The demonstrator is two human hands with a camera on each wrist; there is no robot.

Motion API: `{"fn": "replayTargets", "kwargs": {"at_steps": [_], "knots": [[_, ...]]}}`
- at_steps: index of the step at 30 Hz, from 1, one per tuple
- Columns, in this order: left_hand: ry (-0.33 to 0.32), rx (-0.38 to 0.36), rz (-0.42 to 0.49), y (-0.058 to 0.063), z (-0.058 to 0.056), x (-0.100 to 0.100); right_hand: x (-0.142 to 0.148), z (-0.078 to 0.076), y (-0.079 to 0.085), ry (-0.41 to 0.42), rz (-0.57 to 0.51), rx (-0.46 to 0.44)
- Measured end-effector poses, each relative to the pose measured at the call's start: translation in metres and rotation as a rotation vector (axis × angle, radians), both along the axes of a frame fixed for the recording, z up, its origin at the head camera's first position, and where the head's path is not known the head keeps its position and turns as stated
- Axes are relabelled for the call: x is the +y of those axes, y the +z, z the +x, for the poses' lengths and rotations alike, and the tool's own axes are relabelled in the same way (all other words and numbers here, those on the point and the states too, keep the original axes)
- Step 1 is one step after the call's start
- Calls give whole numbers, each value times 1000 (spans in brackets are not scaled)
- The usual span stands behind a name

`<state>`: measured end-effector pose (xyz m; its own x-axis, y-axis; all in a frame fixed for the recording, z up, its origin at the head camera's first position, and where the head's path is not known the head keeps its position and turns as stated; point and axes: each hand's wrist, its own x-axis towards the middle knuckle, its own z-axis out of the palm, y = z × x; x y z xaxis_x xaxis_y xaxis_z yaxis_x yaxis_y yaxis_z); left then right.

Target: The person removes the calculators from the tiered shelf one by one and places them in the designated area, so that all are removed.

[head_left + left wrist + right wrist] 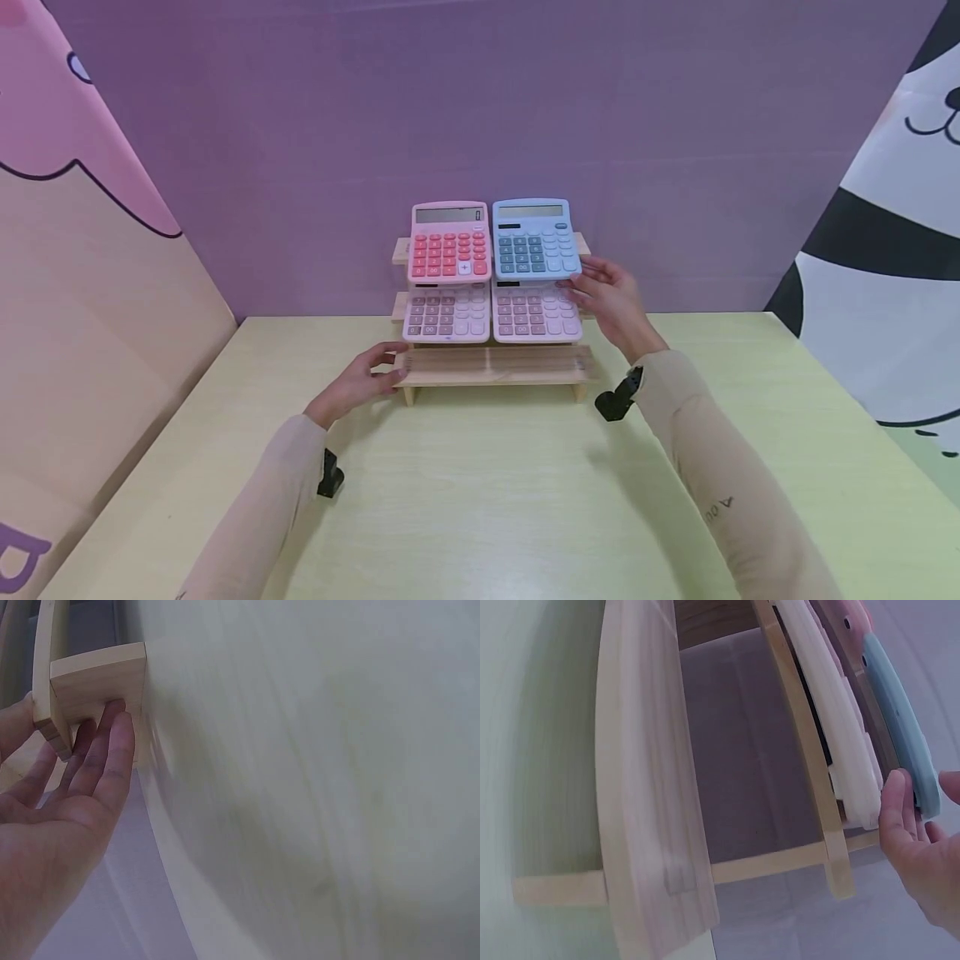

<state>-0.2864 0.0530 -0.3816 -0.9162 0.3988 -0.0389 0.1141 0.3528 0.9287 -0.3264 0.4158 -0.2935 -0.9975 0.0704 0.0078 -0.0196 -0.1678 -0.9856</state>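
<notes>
A stepped wooden rack (495,367) stands on the table, with calculators on its upper steps. On the top step, a pink calculator (448,242) showing a 0 is beside a blue calculator (534,239). Below them lean two pale pink calculators, the left one (447,317) and the right one (537,317). My left hand (67,802) grips the left end of the front step, thumb on one face and fingers beneath. At the blue calculator's lower right corner, my right hand (611,304) pinches its edge between thumb and fingers.
A pale wooden table (480,492) extends in front of the rack. Behind it rises a purple backdrop (495,100), with cartoon-printed panels at left and right. Each wrist carries a small black device (618,398).
</notes>
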Motion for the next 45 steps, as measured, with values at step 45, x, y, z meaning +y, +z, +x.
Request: {"fn": "replayTargets", "kwargs": {"at_steps": [45], "knots": [[-7,4,-5,-7,-4,-2,-13,0,-1,-51,-294,-16]]}}
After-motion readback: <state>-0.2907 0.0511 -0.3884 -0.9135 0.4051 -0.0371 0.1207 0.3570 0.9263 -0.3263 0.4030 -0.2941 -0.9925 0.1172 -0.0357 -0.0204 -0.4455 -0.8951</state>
